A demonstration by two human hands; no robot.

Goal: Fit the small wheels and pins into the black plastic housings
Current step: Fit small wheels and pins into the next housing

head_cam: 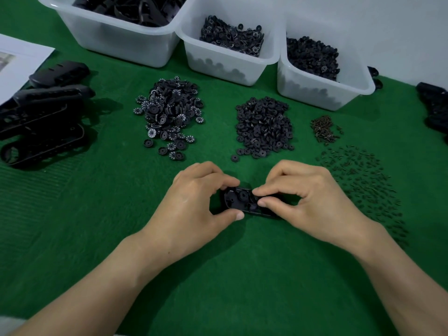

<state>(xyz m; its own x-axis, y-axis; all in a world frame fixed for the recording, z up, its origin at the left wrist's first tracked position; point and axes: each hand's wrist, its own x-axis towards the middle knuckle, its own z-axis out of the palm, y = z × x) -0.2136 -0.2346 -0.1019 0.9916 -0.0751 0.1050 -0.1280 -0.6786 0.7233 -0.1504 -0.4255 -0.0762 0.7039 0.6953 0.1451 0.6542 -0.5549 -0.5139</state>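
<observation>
A black plastic housing (238,201) lies open side up on the green cloth at the centre, with a small wheel seated inside it. My left hand (194,204) grips its left end between thumb and fingers. My right hand (305,197) pinches at the housing's middle and covers its right end; whatever small part sits under those fingertips is hidden. Behind the hands lie a heap of numbered wheels (169,115), a heap of plain black wheels (264,124), a small pile of brown pins (326,129) and a wide scatter of dark pins (363,187).
Three translucent white bins stand at the back: one with housings (116,37), one with numbered wheels (230,59) and one with plain wheels (315,90). Stacked black housings (43,115) lie at the left, more black parts (436,107) at the right edge, and a paper sheet (17,61) far left.
</observation>
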